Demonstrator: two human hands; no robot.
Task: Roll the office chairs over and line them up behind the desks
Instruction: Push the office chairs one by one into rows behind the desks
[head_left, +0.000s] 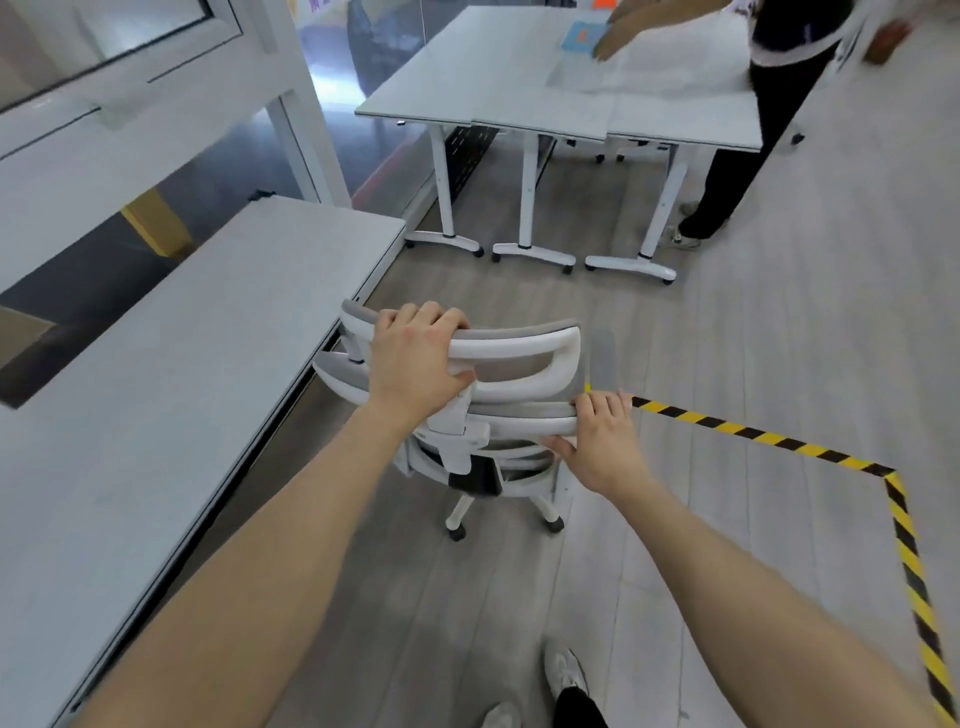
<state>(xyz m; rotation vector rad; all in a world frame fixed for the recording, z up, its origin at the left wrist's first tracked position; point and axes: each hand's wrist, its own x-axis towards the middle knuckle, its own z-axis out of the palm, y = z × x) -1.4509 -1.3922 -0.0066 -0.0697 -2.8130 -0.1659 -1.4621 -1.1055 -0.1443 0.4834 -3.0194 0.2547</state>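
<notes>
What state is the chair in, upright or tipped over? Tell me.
Upright. The office chair stands with its casters on the wood floor, its backrest up. The left hand grips the headrest; the right hand grips the backrest's edge.

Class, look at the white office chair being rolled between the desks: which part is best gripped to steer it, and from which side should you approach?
Grip the office chair from behind, at the top of its back. The headrest is an open white loop that fingers can wrap over, as the left hand does. The right hand takes the backrest's upper edge just below.
</notes>
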